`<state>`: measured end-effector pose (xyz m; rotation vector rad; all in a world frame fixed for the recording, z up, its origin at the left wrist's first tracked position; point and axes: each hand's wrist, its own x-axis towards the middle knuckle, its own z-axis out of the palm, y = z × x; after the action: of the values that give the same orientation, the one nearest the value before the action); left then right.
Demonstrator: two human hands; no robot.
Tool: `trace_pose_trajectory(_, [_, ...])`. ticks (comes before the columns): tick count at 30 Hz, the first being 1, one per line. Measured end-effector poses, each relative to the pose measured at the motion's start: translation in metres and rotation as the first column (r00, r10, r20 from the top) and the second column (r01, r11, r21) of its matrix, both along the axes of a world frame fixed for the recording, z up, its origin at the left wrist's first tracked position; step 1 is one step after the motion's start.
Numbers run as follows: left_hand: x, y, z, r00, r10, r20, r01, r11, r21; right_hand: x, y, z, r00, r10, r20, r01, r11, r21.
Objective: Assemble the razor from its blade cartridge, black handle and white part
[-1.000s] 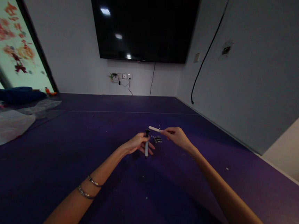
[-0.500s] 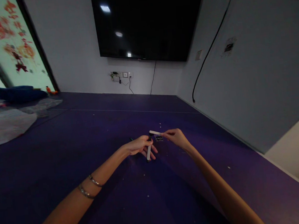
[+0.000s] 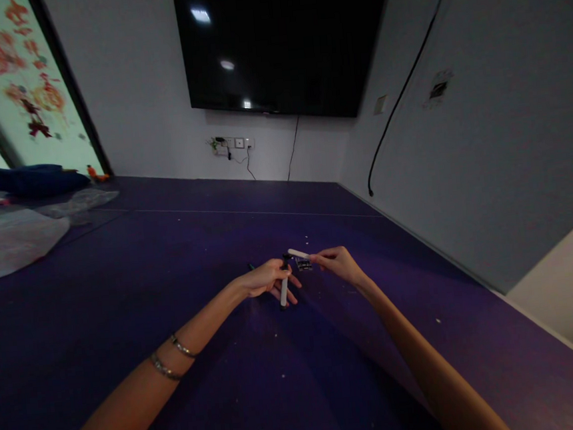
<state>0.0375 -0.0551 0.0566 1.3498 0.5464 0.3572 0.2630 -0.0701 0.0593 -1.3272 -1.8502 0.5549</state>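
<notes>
Left hand (image 3: 270,278): thumb has the razor-like tool (image 3: 284,293) pinned just under its black top end, other fingers loosely spread behind the pale handle.
Right hand (image 3: 339,264): narrow pinch on one end of a white stick (image 3: 298,253), rest of it poking out toward the tool.
Stick and tool: free tip is right by the black end, can't tell if they touch.
Small black pack (image 3: 304,266): on the purple surface (image 3: 171,272), just beside the stick.
Step at the black end: lining the stick up with it, I reckon.
Next move there: probably calls for a steady left hold and a small, careful right-hand nudge.
</notes>
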Motion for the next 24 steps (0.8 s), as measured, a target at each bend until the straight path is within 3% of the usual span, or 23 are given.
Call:
trace_pose_trajectory(5, [0.000,0.000,-0.001,1.000,0.002,0.003,-0.002,1.000,-0.002,0.002,0.000,-0.001,0.998,-0.061,-0.019,0.061,0.998,0.010])
trace_pose_trajectory(9, [0.001,0.000,-0.002,1.000,-0.004,0.000,0.004,1.000,0.000,0.002,0.002,-0.002,1.000,-0.011,0.006,0.011,1.000,-0.025])
trace_pose_trajectory(13, [0.001,-0.001,-0.002,1.000,-0.014,-0.002,0.014,1.000,0.017,0.001,0.001,-0.001,0.997,-0.081,-0.003,0.081,0.997,0.015])
trace_pose_trajectory(17, [0.002,0.000,-0.004,1.000,-0.024,-0.013,0.024,0.999,0.028,-0.002,-0.001,0.002,1.000,0.000,-0.005,0.000,1.000,-0.014])
trace_pose_trajectory(21, [0.004,0.000,-0.005,0.999,-0.039,-0.025,0.040,0.999,0.036,-0.001,-0.002,0.007,0.997,-0.073,-0.012,0.073,0.997,0.006])
trace_pose_trajectory(24, [0.004,0.000,-0.006,0.999,-0.037,-0.023,0.038,0.998,0.041,-0.001,-0.003,0.009,0.999,-0.020,-0.024,0.020,1.000,-0.017])
